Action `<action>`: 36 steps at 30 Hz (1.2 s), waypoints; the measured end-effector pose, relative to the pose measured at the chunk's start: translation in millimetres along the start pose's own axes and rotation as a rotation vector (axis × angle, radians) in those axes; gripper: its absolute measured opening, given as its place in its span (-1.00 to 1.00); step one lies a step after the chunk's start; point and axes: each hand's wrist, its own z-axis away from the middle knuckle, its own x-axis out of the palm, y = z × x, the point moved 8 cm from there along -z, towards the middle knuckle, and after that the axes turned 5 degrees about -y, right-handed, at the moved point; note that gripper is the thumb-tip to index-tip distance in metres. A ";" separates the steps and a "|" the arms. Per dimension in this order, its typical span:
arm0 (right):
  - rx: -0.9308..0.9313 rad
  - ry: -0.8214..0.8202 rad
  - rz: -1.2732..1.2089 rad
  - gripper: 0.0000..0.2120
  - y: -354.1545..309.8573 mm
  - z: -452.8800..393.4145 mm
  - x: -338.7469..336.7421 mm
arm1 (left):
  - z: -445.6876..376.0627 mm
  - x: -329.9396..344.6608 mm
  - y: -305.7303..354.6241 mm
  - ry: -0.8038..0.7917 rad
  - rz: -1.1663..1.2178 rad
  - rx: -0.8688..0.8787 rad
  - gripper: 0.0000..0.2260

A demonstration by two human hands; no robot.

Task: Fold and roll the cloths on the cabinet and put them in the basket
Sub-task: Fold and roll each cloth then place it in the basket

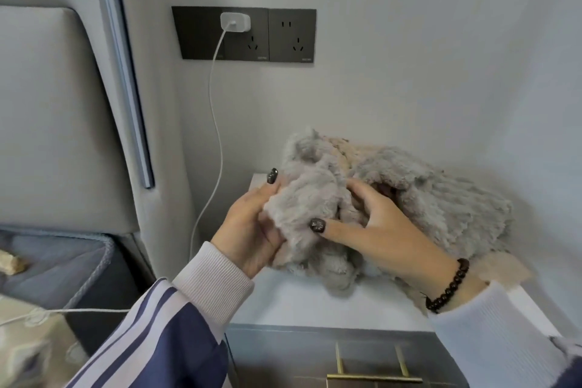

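We've got both grips on the fluffy grey cloth [302, 208], mid-frame on the white cabinet [302, 305]: left hand [252, 230] & right hand [374, 227] clutching it. We'd spread it flat w/ corners matched before rolling; basket [94, 264] lower left.

You see a soft, even, fairly bright indoor light with no glare, cool grey in tone. A faint shadow falls on the wall [472, 88] behind and right of the fluffy cloths [441, 198] at centre right. Straight lines bow towards the frame edges, as a wide lens does. The whole picture is slightly soft; the striped sleeve [151, 340] at lower left blurs most.
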 end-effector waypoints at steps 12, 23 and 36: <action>0.152 0.272 -0.156 -0.46 22.2 22.4 -27.1 | 22.4 13.2 -3.0 0.064 -0.546 0.142 -0.69; 0.459 -0.047 -0.820 -0.61 50.5 60.5 3.6 | 67.8 5.6 -24.7 -0.137 -0.429 -0.325 -0.38; 0.568 0.193 -0.344 -0.40 71.6 71.2 -38.9 | 57.8 -21.8 1.2 -0.058 -0.779 -0.414 -0.58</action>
